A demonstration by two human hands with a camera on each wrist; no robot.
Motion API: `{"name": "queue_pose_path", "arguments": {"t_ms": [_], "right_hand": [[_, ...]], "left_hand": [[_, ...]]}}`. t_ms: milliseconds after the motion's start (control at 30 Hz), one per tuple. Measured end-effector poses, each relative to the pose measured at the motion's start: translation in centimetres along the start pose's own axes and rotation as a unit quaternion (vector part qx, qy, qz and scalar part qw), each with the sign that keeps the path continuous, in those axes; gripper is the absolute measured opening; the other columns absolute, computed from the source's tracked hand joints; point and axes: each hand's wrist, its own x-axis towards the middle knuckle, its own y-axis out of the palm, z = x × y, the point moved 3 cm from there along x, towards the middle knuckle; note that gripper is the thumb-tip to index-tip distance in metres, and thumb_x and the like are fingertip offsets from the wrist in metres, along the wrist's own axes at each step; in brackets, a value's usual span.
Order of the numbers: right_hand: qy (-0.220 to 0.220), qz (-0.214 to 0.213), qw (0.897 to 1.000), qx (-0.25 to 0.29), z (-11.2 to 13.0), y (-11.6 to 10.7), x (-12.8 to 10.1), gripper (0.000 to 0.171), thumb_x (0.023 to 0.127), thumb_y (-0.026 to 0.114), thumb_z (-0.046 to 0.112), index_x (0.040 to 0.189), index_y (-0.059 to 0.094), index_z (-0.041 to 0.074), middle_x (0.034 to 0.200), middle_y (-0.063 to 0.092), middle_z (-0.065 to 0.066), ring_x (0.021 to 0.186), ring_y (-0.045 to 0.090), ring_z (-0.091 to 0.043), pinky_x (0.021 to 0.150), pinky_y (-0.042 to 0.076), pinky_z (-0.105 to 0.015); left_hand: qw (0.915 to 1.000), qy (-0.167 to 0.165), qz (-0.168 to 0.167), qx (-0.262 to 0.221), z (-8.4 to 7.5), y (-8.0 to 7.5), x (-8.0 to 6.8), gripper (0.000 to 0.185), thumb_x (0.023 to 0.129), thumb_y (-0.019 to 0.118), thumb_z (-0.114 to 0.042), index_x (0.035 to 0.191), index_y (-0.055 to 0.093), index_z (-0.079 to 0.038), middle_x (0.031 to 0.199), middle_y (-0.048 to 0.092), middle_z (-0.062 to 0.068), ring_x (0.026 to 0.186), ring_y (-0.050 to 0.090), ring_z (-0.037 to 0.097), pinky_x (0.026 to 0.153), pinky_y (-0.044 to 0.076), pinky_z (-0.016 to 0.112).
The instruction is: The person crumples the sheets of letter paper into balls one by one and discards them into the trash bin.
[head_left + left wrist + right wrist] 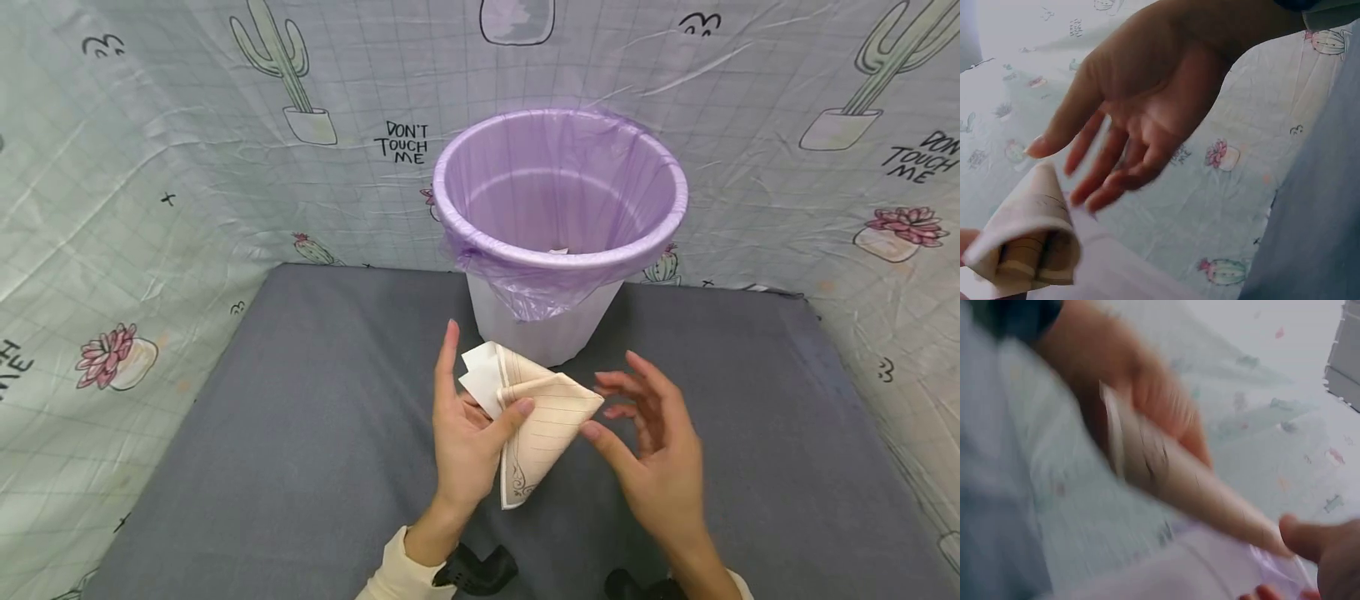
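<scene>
Your left hand pinches a folded lined paper above the grey table; your right hand, fingers loose, hovers beside it. A purple-lined bin stands just behind.

Right wrist view's folded paper motion-blurred.

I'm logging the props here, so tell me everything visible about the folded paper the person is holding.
The folded paper is cream with faint ruled lines and a dark scroll ornament near its lower tip. It is rolled loosely into a cone, white corners sticking out on top. The left hand pinches it; the right hand hovers just beside it, above the grey tabletop.
</scene>
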Motion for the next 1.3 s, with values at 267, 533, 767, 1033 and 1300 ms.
{"name": "queue_pose_path", "arguments": {"t_ms": [267,533,767,1033,1300], "right_hand": [[0.200,-0.089,0.973,0.077,-1.1,1.0,-1.3,0.062,0.077,0.070,-0.017,0.133,0.047,-0.004,0.090,0.065,-0.017,0.078,0.065,-0.021,0.070,0.055,-0.025],[0.236,-0.087,0.967,-0.038,-1.5,-0.7,-0.8,0.044,0.074,0.077,-0.011,0.113,0.060,-0.002,0.075,0.067,-0.010,0.057,0.057,-0.013,0.052,0.046,-0.019],[0.177,0.002,0.980,-0.095,-1.5,-0.9,-0.6,0.052,0.074,0.079,-0.006,0.121,0.059,0.006,0.080,0.070,-0.005,0.053,0.047,-0.012,0.044,0.037,-0.024],[0.118,-0.021,0.990,-0.080,-1.0,-0.1,-0.9,0.045,0.073,0.075,-0.015,0.114,0.062,-0.001,0.090,0.072,-0.010,0.072,0.064,-0.011,0.057,0.049,-0.016],[-0.149,-0.013,0.984,-0.093,-0.1,1.5,-0.5,0.034,0.087,0.070,0.003,0.113,0.061,-0.015,0.088,0.070,-0.013,0.060,0.037,-0.007,0.048,0.033,-0.011]], "left_hand": [[0.9983,-0.005,0.034,-0.047,0.6,1.0,-0.4,0.099,0.081,0.066,0.016,0.154,0.009,-0.018,0.104,0.060,0.029,0.091,0.065,0.028,0.071,0.056,0.034],[0.9916,-0.015,0.095,0.086,0.4,-0.5,0.7,0.086,0.075,0.074,0.012,0.147,0.032,-0.009,0.120,0.043,0.021,0.089,0.061,0.023,0.074,0.053,0.027],[0.9691,-0.014,0.160,0.188,-0.1,-0.7,0.8,0.076,0.079,0.078,-0.005,0.144,0.040,-0.018,0.101,0.069,0.007,0.081,0.063,0.018,0.065,0.051,0.028],[0.9726,0.052,0.135,0.182,0.0,0.3,0.0,0.050,0.079,0.077,0.001,0.125,0.061,-0.008,0.074,0.066,0.005,0.052,0.058,0.007,0.043,0.044,0.020],[0.9948,-0.022,0.058,0.081,-0.2,0.2,-0.1,0.055,0.076,0.071,0.014,0.126,0.058,-0.007,0.063,0.060,0.016,0.045,0.054,0.009,0.041,0.041,0.019]]}}
